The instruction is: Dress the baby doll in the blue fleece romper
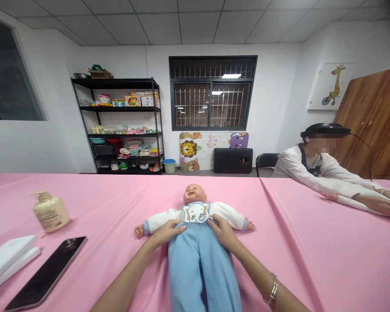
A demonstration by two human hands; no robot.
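Observation:
A baby doll (195, 193) lies on its back on the pink table cover (117, 203), head away from me, arms spread. It wears a white top and blue overalls (201, 264) with an elephant patch on the bib. My left hand (167, 232) rests on the doll's chest at the left edge of the bib, fingers curled on the fabric. My right hand (223, 232) presses the right edge of the bib the same way; a bracelet shows on that wrist. Both hands pinch the overall's top edge.
A cream pump bottle (50, 211) stands at the left. A black phone (48, 271) and a white folded pad (8, 258) lie near the left front. Another person (328, 173) sits at the right, arms stretched on the table. Shelves with toys stand by the far wall.

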